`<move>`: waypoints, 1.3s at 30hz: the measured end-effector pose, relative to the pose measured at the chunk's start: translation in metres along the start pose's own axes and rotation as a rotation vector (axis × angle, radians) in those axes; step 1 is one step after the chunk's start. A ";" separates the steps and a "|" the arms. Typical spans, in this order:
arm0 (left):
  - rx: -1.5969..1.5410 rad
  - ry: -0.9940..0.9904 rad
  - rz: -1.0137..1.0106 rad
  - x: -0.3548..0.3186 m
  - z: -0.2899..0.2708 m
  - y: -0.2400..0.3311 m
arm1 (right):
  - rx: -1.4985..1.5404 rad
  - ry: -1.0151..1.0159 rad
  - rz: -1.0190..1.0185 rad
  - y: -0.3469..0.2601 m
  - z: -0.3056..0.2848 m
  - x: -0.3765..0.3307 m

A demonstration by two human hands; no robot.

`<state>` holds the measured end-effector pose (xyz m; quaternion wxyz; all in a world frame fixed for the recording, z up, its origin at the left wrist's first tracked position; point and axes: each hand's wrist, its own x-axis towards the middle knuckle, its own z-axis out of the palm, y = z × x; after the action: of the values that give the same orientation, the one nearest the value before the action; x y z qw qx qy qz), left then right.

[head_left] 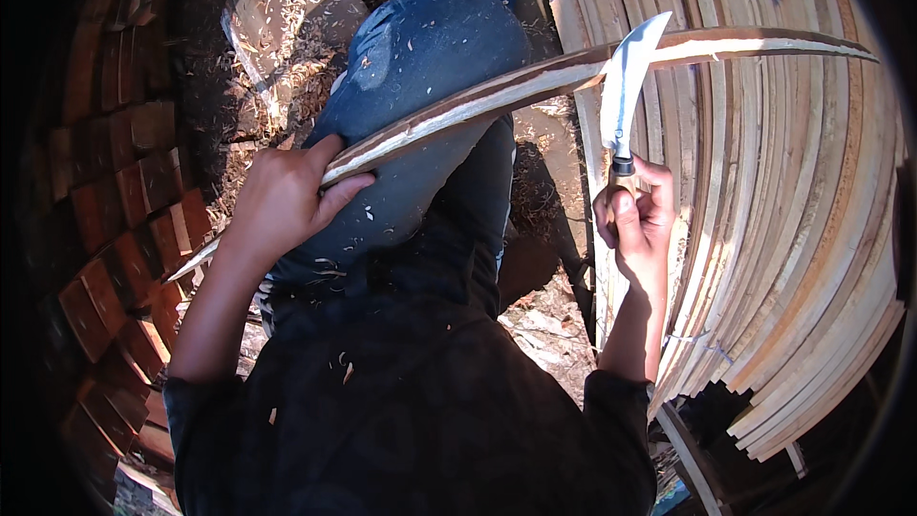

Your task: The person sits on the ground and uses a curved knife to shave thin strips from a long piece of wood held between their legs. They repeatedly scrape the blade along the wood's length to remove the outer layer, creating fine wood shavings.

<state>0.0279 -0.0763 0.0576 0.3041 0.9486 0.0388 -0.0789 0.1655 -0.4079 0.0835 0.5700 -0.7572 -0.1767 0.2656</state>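
My left hand (282, 193) grips a long brown-and-white wooden strip (535, 87), my right hand (642, 218) a curved silvery steel knife (626, 86). One face (458, 112) looks pared; brown edging (712, 37) remains.

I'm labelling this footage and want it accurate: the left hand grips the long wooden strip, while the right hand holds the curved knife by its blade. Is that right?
Not quite. The head view shows the right hand holding the curved knife by its handle, not its blade. The left hand does grip the long wooden strip.
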 end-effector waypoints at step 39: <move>0.028 -0.010 0.001 0.001 -0.004 0.004 | 0.351 0.124 -0.050 0.001 -0.005 0.012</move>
<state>0.0296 -0.0773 0.0634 0.2910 0.9523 0.0358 -0.0843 0.1784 -0.4048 0.0815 0.7095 -0.6565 -0.1107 0.2310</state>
